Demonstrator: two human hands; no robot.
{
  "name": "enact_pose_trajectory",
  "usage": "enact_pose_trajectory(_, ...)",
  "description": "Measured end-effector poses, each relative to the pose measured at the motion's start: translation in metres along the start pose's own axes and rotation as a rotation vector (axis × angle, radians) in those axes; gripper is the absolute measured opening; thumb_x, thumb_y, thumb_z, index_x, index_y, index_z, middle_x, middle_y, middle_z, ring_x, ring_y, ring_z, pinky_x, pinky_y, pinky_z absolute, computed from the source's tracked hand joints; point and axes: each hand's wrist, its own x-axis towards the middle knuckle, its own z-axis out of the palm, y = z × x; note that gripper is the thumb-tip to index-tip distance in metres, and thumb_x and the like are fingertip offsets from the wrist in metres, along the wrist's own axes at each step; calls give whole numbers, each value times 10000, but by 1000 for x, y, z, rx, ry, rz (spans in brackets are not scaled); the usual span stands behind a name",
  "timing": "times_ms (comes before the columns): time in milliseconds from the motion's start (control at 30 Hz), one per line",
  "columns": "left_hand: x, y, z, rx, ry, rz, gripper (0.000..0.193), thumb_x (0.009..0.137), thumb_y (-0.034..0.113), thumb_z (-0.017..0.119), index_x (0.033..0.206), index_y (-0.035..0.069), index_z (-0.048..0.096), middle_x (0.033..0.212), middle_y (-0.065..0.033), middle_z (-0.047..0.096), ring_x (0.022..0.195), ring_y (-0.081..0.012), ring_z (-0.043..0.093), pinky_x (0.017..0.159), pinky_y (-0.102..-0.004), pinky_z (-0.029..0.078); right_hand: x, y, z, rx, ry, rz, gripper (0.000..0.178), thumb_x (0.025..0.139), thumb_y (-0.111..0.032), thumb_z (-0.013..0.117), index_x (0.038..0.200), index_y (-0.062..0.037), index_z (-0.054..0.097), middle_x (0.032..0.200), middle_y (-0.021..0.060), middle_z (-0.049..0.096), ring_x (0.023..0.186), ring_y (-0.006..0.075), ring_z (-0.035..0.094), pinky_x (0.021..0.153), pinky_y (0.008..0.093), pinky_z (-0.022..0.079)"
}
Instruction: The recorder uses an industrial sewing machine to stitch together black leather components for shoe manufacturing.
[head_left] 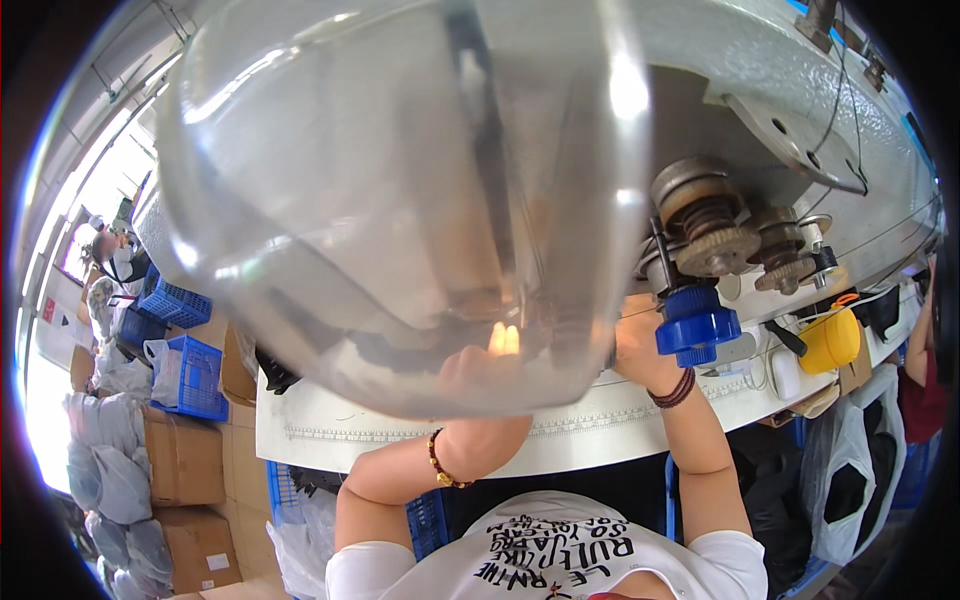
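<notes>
The person's 2 hands at a pale grey sewing machine [720, 45], seen from above. The machine spans the upper view; both hands lie below it, over a white table [330, 410]. Left hand [478, 372]: blurred behind a clear shield [400, 200], with 2 brightly lit fingertips [505, 340] close together and pointing away from the person; whether it grips anything cannot be told. A dark patch [395, 352], too blurred to identify, lies to its left. Right hand [638, 340]: apart from the left, partly covered by the shield's edge and a blue knob [697, 325]; its fingers are hidden, so neither their spread nor any hold can be told. A beaded bracelet [437, 465] circles the left wrist, a dark red bracelet [675, 390] the right.
</notes>
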Motion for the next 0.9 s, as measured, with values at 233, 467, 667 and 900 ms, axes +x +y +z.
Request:
enact_pose_trajectory(233, 8, 24, 9, 182, -45, -52, 413, 567, 88, 551, 956, -48, 569, 788, -116, 536, 681, -206, 433, 575, -321, 335, -6, 28, 11, 71, 26, -30, 290, 671, -156, 653, 934, -42, 604, 975, 115, 597, 916, 272, 564, 806, 363, 445)
enact_pose_trajectory(467, 17, 20, 13, 60, 181, -85, 166, 517, -32, 562, 667, 37, 546, 757, -91, 530, 671, -261, 483, 550, -345, 379, -19, 41, 26, 284, 31, 161, 323, 681, -165, 654, 971, -40, 587, 1006, 121, 582, 955, 262, 546, 836, 363, 428)
enact_pose_trajectory(667, 11, 7, 10, -134, 149, -188, 163, 523, -27, 557, 677, 19, 525, 765, -121, 507, 726, -296, 469, 602, -360, 384, -24, 32, 26, 493, 65, 352, 374, 696, -175, 651, 1033, -43, 556, 1063, 123, 551, 1001, 247, 519, 851, 351, 416)
enact_pose_trajectory(900, 3, -10, 7, -119, 64, -111, 300, 499, -6, 613, 789, -33, 543, 887, -169, 471, 837, -325, 445, 706, -420, 382, -7, 6, 9, 171, 78, 34, 218, 654, -104, 634, 864, -46, 621, 900, 99, 616, 838, 268, 591, 735, 340, 472)
